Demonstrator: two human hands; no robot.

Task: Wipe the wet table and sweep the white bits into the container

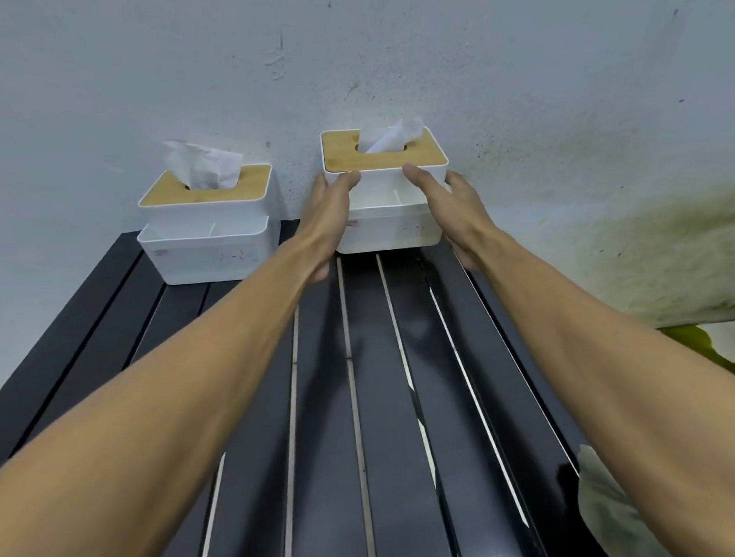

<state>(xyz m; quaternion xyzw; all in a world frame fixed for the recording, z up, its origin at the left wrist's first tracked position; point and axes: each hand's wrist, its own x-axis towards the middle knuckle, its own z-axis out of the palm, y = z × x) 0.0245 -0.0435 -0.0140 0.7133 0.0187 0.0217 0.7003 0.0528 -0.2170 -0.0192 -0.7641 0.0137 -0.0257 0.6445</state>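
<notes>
Two white boxes with wooden lids are set at the far edge of the black slatted table, against the stained wall. The right box is gripped from both sides: the left hand is curled round its left wall, thumb laid on the front rim, and the right hand is wrapped round its right wall likewise. Whether the right box is raised off the slats cannot be told. A tissue is seen poking from its lid slot. The second box is placed just left of the right box, a narrow gap kept between them. Nearer than the right box, long slats with light gaps are spanned by both forearms. A crumpled pale wipe is laid well nearer than the right box and to its right, at the table's right edge, beside a glossy stretch of slat
</notes>
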